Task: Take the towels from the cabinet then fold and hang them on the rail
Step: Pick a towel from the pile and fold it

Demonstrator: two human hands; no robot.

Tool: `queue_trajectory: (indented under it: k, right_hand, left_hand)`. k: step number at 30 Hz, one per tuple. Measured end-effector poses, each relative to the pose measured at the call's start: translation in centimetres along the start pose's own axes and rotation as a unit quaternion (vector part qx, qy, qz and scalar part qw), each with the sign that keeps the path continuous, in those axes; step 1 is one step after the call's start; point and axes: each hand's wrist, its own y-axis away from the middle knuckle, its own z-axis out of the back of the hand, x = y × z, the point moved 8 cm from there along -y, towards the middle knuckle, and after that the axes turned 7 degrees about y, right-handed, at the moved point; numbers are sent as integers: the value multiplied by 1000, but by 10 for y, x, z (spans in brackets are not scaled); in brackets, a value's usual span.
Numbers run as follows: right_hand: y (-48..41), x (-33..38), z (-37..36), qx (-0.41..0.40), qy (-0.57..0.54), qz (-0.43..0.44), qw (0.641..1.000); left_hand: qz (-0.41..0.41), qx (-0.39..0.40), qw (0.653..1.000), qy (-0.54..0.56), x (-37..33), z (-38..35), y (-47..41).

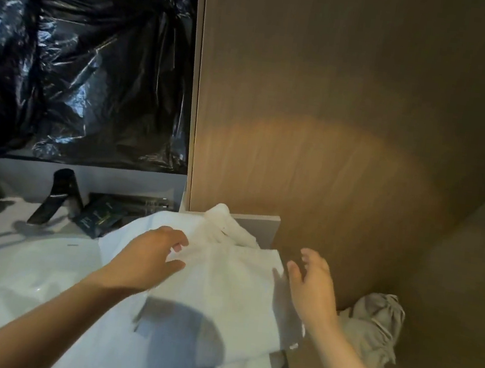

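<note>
A view looking down from a person's head at two bare forearms reaching forward over a white towel (221, 297). The towel lies spread at 6 o'clock, over a pale counter (9, 277) and up against a wooden cabinet (351, 105). Its far end is bunched into a crumpled heap just below centre, beside a grey shelf edge (261, 220). A round dark shadow falls across the near part of the cloth.

The left hand (146, 260), at 7 o'clock, lies palm down on the towel near its upper left corner. Its fingers (179, 238) are bent, with the thumb set apart below them and white cloth showing in the gap. It is not clear whether they pinch the fabric or only touch it.

The right hand (310, 290), at 5 o'clock, sits just beside the towel's right edge. Its fingers (307, 254) are spread and lightly bent, and it holds nothing. Whether it touches the cloth cannot be told.

The cabinet's brown wood panel fills the frame from 12 to 4 o'clock, with a warm patch of light at centre. A grey crumpled cloth (376, 325) lies low against it at 4 o'clock, near the right wrist.

Shiny black plastic (77, 50) covers the area at 10 o'clock. Below it, at 8 o'clock, stand a black tap (56, 197) and a dark packet (99, 218), the packet touching the towel's far left edge.
</note>
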Motion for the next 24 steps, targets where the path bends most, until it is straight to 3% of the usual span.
queue_trajectory:
  k: [2,7,12,15,18,24]
  right_hand:
    - [11,31,-7,15,-21,76,997]
    - [42,97,-37,87,-69,200,973]
    - [63,127,-66,133,-61,248,958]
    - [66,134,-77,136,-39,271,952]
    - [69,144,-90,165,-3,291,942]
    - [62,167,-107,160,90,328,927]
  left_hand:
    - [46,-10,999,6,17,6,25]
    - [70,-83,994,29,43,13,82]
    - [97,-179,972,118,76,21,108]
    - [129,-180,948,228,98,16,112]
    - [137,-160,939,271,105,5,111]
    - [139,-226,895,357,117,2,108]
